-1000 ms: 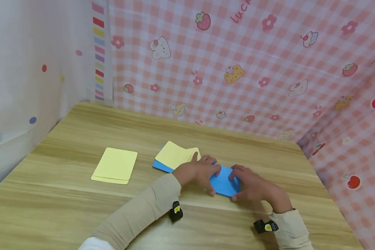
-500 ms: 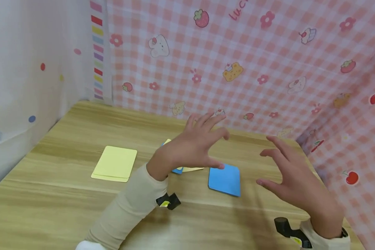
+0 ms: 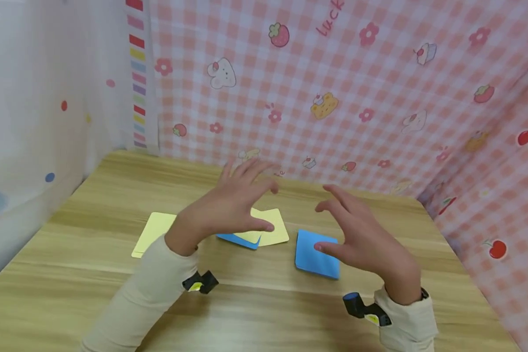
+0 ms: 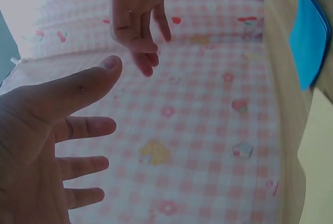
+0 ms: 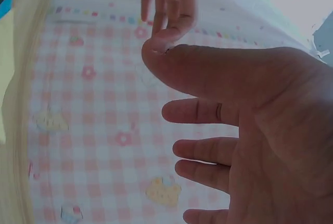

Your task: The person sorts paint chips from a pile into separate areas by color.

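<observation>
My left hand point(image 3: 229, 205) is held in the air over the middle cards, fingers spread and nothing in it. Under it, yellow cards point(image 3: 275, 227) overlap a blue card point(image 3: 242, 240), and the hand covers part of them. To their right a squared-up stack of blue cards point(image 3: 310, 254) lies flat. My right hand point(image 3: 361, 234) hovers beside and partly over that stack, also spread and holding nothing. In the left wrist view the blue stack point(image 4: 309, 39) and a yellow card point(image 4: 317, 166) show at the right edge.
More yellow cards point(image 3: 154, 230) lie at the left, partly behind the left forearm. The wooden table point(image 3: 255, 313) ends at a pink checked cloth point(image 3: 378, 73) behind and on the right. A white cloth point(image 3: 35, 73) hangs at the left.
Both hands have let go of the blue stack and risen off the table. Over the last half second both have moved left, uncovering part of the middle yellow cards.
</observation>
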`<state>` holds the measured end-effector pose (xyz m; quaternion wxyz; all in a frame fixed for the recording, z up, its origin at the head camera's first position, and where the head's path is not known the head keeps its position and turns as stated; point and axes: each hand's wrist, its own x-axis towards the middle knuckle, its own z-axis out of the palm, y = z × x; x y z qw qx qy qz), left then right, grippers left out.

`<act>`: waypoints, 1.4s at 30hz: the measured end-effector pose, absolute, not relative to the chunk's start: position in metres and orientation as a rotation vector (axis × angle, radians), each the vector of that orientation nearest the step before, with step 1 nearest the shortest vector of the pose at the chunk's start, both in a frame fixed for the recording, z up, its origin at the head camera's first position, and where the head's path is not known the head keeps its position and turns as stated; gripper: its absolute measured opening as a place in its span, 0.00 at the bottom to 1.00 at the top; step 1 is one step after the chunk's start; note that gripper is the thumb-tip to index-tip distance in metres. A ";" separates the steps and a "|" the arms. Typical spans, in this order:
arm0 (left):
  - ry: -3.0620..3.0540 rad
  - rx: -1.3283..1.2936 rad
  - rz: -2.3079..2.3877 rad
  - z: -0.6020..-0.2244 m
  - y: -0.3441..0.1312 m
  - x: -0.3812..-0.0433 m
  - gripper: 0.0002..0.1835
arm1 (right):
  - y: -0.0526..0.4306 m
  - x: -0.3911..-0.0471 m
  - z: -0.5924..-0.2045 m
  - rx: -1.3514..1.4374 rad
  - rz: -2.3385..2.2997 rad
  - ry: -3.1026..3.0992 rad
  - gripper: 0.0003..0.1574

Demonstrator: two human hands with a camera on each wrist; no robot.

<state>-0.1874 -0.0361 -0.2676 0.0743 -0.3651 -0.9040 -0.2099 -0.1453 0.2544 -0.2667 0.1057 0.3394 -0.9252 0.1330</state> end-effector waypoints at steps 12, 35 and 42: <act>-2.758 -1.081 -0.692 -0.287 -0.090 -0.210 0.29 | 0.197 -0.177 -0.266 1.047 0.518 -2.751 0.35; -3.264 -1.104 -0.791 -0.378 -0.079 -0.276 0.22 | 0.142 -0.241 -0.374 0.948 0.308 -3.215 0.37; -3.255 -1.085 -0.790 -0.383 -0.076 -0.274 0.20 | 0.141 -0.242 -0.381 0.960 0.350 -3.183 0.32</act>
